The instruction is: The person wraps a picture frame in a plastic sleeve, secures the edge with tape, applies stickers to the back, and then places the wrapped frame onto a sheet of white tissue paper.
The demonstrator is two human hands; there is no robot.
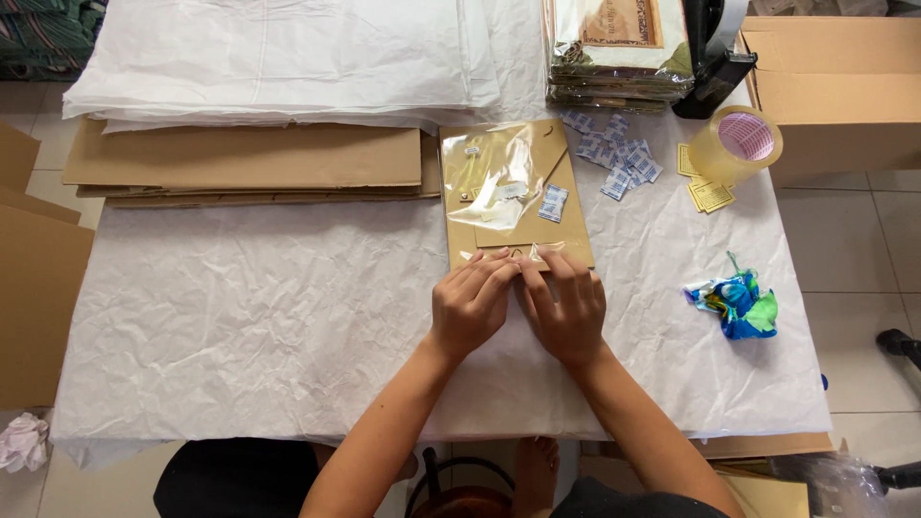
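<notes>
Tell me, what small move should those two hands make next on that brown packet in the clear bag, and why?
Probably press the near edge of the clear bag flat along the brown packet. Both the left hand and the right hand have their fingertips pinched together at that edge, where a small bit of film sticks up, and the plastic further up looks loose and wrinkled.

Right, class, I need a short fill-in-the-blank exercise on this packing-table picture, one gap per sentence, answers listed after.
1. Both hands, the left hand and the right hand, press on the near edge of a flat brown ____.
2. The roll of clear tape stands on the table's ____ side.
3. On the brown packet lies one small white ____.
4. The crumpled blue and green wrapper lies nearest the ____ hand.

Missing words: packet; right; sachet; right
</notes>
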